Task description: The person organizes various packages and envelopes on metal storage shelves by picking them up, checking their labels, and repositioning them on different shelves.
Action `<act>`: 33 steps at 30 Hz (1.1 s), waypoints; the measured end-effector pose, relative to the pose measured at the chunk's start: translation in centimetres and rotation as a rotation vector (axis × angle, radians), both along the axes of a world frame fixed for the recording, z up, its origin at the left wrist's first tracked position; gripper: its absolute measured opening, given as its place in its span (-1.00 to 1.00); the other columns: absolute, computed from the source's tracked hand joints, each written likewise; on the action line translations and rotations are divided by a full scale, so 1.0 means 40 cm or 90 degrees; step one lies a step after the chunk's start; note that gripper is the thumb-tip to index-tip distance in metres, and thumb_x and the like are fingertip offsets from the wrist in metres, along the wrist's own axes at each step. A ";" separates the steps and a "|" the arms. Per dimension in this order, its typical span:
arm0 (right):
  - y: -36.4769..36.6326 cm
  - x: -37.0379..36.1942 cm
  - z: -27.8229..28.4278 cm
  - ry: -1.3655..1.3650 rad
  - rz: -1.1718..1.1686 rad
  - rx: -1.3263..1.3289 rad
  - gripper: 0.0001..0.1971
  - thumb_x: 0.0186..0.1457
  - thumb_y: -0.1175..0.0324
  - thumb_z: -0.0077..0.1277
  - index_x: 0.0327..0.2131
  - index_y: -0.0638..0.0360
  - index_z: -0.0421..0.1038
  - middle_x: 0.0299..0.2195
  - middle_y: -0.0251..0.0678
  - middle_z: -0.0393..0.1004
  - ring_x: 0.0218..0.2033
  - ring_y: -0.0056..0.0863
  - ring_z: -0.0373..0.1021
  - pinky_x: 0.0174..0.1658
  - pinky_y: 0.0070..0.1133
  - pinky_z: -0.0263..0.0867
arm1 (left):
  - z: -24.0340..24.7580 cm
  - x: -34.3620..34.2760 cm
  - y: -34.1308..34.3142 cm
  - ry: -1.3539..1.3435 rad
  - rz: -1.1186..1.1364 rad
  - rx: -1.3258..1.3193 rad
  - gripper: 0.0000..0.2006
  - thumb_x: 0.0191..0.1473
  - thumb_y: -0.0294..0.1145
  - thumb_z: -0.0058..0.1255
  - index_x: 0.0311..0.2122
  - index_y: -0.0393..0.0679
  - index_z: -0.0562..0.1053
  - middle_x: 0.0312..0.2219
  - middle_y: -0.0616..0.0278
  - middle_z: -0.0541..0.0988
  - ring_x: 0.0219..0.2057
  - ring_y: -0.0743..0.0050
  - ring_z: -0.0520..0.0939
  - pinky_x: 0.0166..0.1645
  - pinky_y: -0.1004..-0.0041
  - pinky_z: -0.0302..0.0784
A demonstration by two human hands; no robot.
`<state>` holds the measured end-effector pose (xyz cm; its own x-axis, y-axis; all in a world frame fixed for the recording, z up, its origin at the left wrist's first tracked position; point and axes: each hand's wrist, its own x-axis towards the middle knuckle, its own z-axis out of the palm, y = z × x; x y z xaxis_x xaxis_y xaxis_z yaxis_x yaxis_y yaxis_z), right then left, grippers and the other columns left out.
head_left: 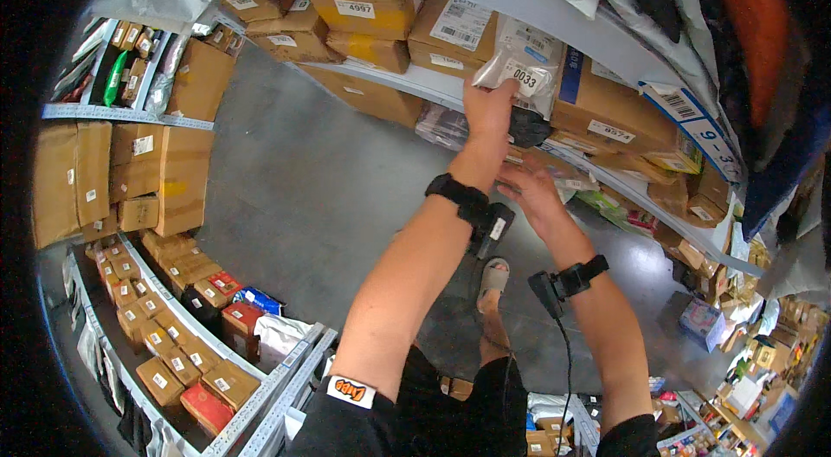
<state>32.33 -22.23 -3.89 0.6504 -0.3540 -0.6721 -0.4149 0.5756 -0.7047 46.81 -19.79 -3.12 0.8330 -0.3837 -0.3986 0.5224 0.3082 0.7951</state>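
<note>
Left hand [487, 115]: on the plastic bag [538, 50], upper middle of the frame. Thumb lies on the front face, fingers mostly hidden, looks pinched at the lower left corner; how firm, can't tell. Right hand [535, 190]: just below, centre right, fingers spread and apart, nothing seen in it, near the packages under the shelf edge [446, 93].

Bag sits at the shelf front, between a brown box [450, 31] on its left and a big box [597, 106] with a blue strip on its right. Black bag [528, 126] just beneath it.

Risks: only a corner seems held, and the film is slick and loose, so the bag could slip or swing if the weight inside sits off to one side. Contents hard to make out. Tight fit: dragging the bag sideways could rub the brown box or nudge it toward the edge. The black bag could catch and come along too. Film could tear or stretch if pulled by the corner alone. Right hand isn't supporting anything, so a drop would likely go past it to the floor [329, 171], maybe near the sandalled foot [494, 277] at centre. Cable [567, 349] hanging from the right wrist strap [582, 277] could snag on lower packages. Thumb is close to the label, might smudge or crease it.
</note>
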 end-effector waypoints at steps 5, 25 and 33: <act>-0.049 -0.061 0.014 -0.145 -0.219 -0.075 -0.19 -0.03 0.38 0.16 0.20 0.24 -0.15 -0.17 -0.25 0.40 -0.20 -0.44 0.35 -0.03 -0.43 0.27 | 0.076 -0.020 -0.027 0.032 -0.055 -0.060 -0.58 -0.19 -0.37 0.30 -0.18 -0.26 0.46 -0.34 0.20 0.54 -0.37 0.45 0.51 -0.24 0.42 0.40; -0.154 -0.081 0.274 -0.140 -0.539 -0.184 -0.18 -0.14 0.21 0.26 0.14 -0.01 -0.05 0.06 -0.34 0.16 -0.02 -0.36 0.18 0.00 -0.34 0.17 | 0.203 -0.096 -0.009 -0.002 0.086 -0.079 -0.19 -0.21 -0.50 0.24 0.12 -0.19 -0.01 -0.12 0.07 0.37 -0.12 0.33 0.43 0.00 0.39 0.33; -0.036 -0.087 0.286 -0.260 -0.541 -0.065 -0.31 -0.09 0.17 0.21 0.07 -0.03 0.04 0.02 -0.31 0.14 -0.01 -0.29 0.17 0.06 -0.25 0.20 | 0.158 -0.129 0.326 0.035 0.050 -0.115 -0.40 -0.06 -0.55 0.07 0.11 -0.17 0.13 -0.01 0.20 0.37 0.03 0.38 0.38 0.15 0.38 0.22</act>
<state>28.84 -23.68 7.55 0.3252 -0.8619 -0.3891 0.4048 0.4988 -0.7664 41.65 -6.75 3.21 0.8420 -0.3878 -0.3751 0.5324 0.4853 0.6935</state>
